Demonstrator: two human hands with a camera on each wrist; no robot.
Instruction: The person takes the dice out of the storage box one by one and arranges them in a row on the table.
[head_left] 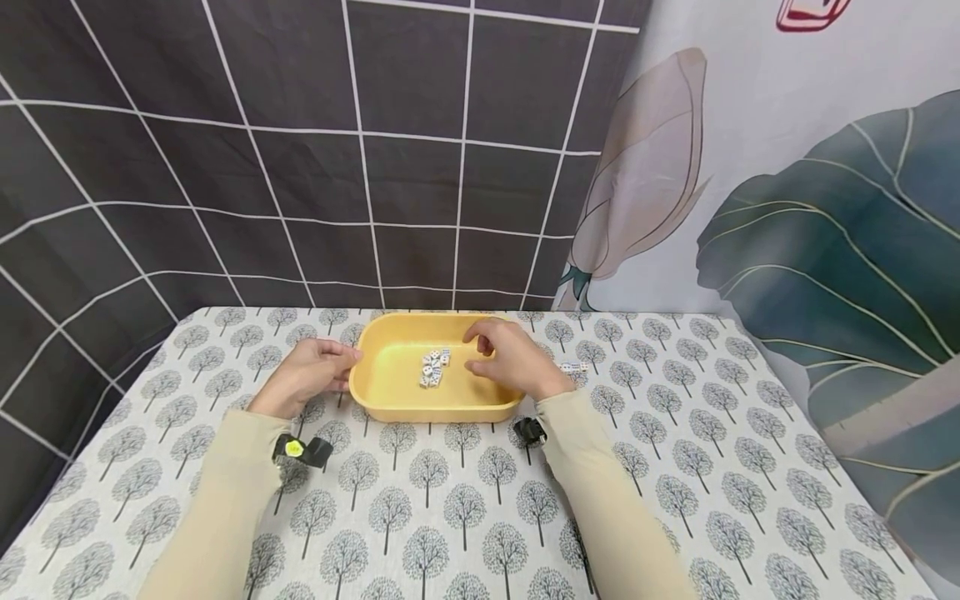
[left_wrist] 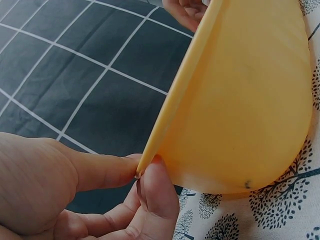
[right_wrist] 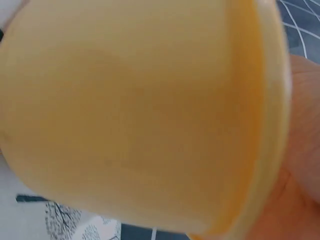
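Note:
A yellow plastic tub (head_left: 435, 414) stands on the table, with several small white dice (head_left: 431, 371) clustered on its floor. At its left end, my left hand (head_left: 315, 367) pinches the rim between thumb and forefinger, which the left wrist view shows up close. My right hand (head_left: 513, 360) reaches over the right rim into the tub. Its thumb and bent forefinger stand apart, to the right of the dice, and I see no die between them. In the right wrist view the tub wall (right_wrist: 125, 125) hides the fingers, leaving only part of the hand (right_wrist: 305, 140).
Just right of the tub, more white dice (head_left: 574, 367) lie in a short row on the table. A tree-patterned cloth (head_left: 465, 508) covers the tabletop. Behind it hangs a dark cloth with white grid lines (head_left: 300, 167); a floral curtain (head_left: 795, 233) hangs at the right.

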